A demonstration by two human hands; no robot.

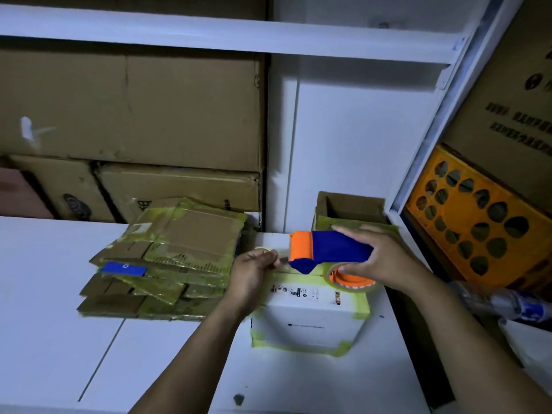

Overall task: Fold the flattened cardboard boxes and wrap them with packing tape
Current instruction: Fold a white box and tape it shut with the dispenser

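A white folded box (310, 321) with yellowish tape along its edges stands on the white table (59, 294) at centre right. Above its top, my right hand (379, 258) grips a blue and orange tape dispenser (328, 252) that carries a roll of clear tape (355, 282). My left hand (254, 270) pinches the free end of the tape just left of the dispenser's orange head. A stack of flattened cardboard boxes (167, 261), brown with yellowish tape, lies to the left of the white box.
An open brown box (349, 210) stands behind the white box. Large cartons (128, 115) fill the shelf at the back. An orange crate (484, 222) and a plastic bottle (501, 300) are at the right.
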